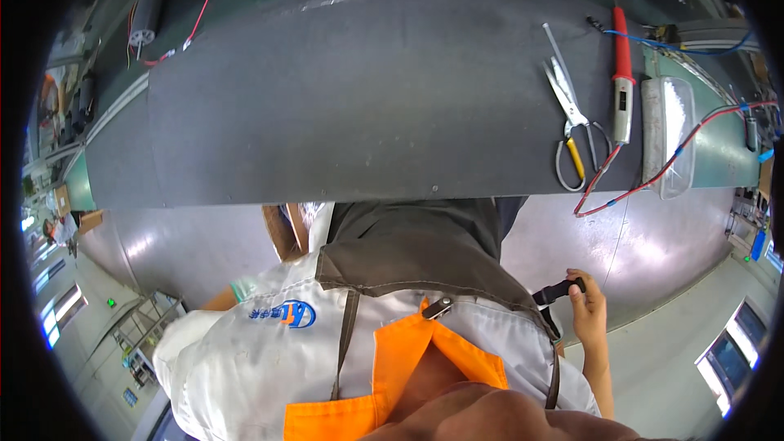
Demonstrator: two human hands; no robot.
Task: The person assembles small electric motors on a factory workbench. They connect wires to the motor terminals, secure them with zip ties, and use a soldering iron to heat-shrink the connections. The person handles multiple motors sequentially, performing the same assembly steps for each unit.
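Note:
At the lower right, beside my body, my right hand (590,310) is raised with thumb and fingers closed on the end of a black strap-like piece (557,292). The piece runs toward the side of my dark apron (425,257); its exact kind is unclear. On the left only part of my left arm (220,300) shows below the sleeve, and the hand itself is hidden behind my body. Both hands are away from the dark bench mat (367,106).
Scissors (574,118) with a yellow grip, a thin metal rod (559,47) and a red-and-silver probe (623,90) with a red-black cable lie on the bench's right. Beside them is a clear plastic box (674,188). A cylindrical motor (147,16) with wires sits at the far left.

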